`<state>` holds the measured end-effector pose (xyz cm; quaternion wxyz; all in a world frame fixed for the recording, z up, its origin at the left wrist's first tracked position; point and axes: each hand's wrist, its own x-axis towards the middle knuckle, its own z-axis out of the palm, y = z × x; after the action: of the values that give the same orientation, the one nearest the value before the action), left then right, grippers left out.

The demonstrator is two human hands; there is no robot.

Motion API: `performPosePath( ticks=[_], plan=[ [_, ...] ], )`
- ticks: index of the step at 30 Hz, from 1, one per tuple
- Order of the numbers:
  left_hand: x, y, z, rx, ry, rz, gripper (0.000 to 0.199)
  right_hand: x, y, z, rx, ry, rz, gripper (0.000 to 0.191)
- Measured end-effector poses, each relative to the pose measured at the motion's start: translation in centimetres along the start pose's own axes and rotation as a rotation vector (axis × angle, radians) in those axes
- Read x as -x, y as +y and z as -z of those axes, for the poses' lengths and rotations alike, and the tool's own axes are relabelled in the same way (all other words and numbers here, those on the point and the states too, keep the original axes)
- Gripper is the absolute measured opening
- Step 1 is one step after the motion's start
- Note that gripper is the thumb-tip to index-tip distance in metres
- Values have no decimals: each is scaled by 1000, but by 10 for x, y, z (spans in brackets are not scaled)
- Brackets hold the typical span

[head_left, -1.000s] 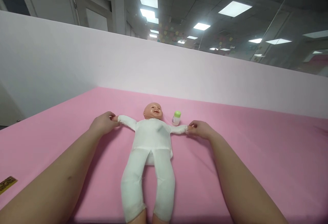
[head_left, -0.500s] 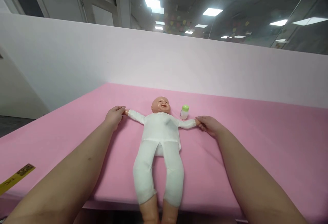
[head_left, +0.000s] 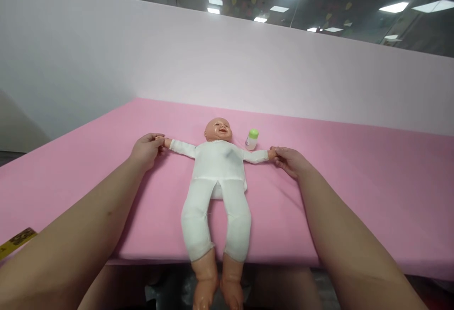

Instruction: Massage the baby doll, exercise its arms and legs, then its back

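A baby doll with a white cloth body lies on its back on the pink table cover, arms spread sideways and feet past the front edge. My left hand pinches the doll's hand on the left side. On the right, my right hand has its fingers closed around the doll's other hand. Beside the doll's head, near its right-side arm, stands a small bottle with a green cap; neither hand touches it.
A pale wall panel rises behind the table, with glass and ceiling lights above. A yellow strip with a printed code is at the lower left, beside my forearm.
The view has tipped downward, so more of the doll's feet show. My left hand and the doll's hand in it have shifted slightly outward to the left. Both grips remain.
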<state>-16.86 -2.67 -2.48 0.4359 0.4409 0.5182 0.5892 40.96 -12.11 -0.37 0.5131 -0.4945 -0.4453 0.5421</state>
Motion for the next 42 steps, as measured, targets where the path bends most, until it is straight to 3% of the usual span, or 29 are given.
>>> performPosePath(
  ticks=[9, 15, 21, 28, 32, 36, 38, 42],
  plan=[
    [-6, 0, 5, 27, -32, 28, 23, 9, -7, -12, 87, -95, -106, 36],
    [-6, 2, 5, 8, -5, 58, 19, 6, -6, -19, 170, -24, -44, 34],
    [-6, 1, 5, 22, 22, 91, 34, 2, -4, -19, 130, 100, -44, 26],
    [-5, 2, 6, 62, -8, 98, 42, 10, -10, -9, -29, -106, -137, 40],
    [-1, 4, 6, 60, -26, 80, 38, 14, -13, -7, -15, -156, -129, 48],
    [5, 9, 5, 40, -52, 47, 33, 15, -12, -9, 95, -180, -104, 39],
    [7, 11, 5, 40, -54, 43, 31, 14, -11, -11, 145, -161, -90, 33],
    [6, 10, 5, 36, -39, 54, 26, 8, -7, -14, 172, -3, -63, 30]
  ],
)
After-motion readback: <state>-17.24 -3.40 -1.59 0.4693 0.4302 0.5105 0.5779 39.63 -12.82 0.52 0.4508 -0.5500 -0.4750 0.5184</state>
